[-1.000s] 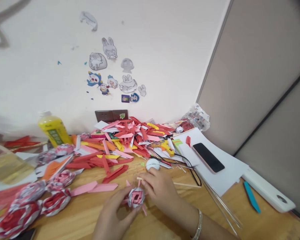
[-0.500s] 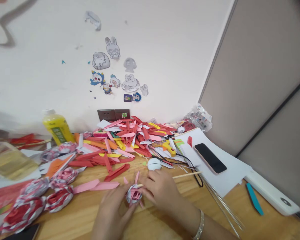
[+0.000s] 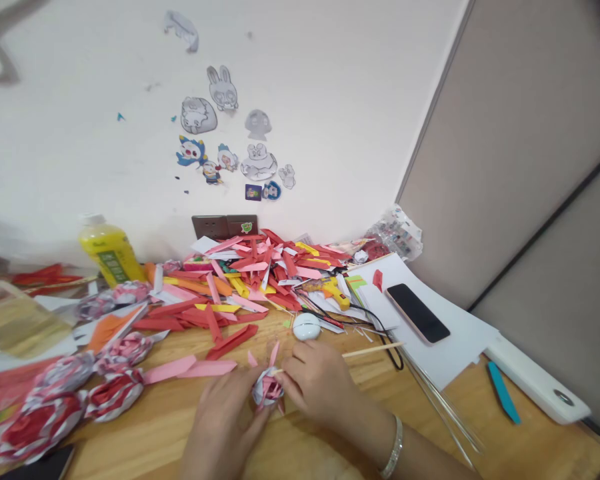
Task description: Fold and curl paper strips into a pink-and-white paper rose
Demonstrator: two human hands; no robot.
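Between my hands is a pink and white folded paper flower (image 3: 269, 389), with pink strip ends sticking out around it. My left hand (image 3: 225, 417) is closed around its left side, fingers behind and thumb in front. My right hand (image 3: 320, 380) pinches a thin wooden stick (image 3: 373, 350), whose tip touches the flower's upper right edge. The stick's other end points right over the table. Just beyond my right hand sits a white rounded case (image 3: 307, 327). Two pink folded strips (image 3: 190, 368) lie to the left of my left hand.
Folded paper strips (image 3: 260, 267) pile against the wall, with a yellow glue gun (image 3: 333, 292) beside them. Finished paper flowers (image 3: 115, 395) and a yellow drink bottle (image 3: 110, 253) are left. Right are a phone (image 3: 417, 313) on white paper, metal wires (image 3: 445, 407) and a teal tool (image 3: 503, 393).
The camera view has shifted slightly. The stick's tip has moved a little along the flower's edge, while both hands keep nearly the same grip.
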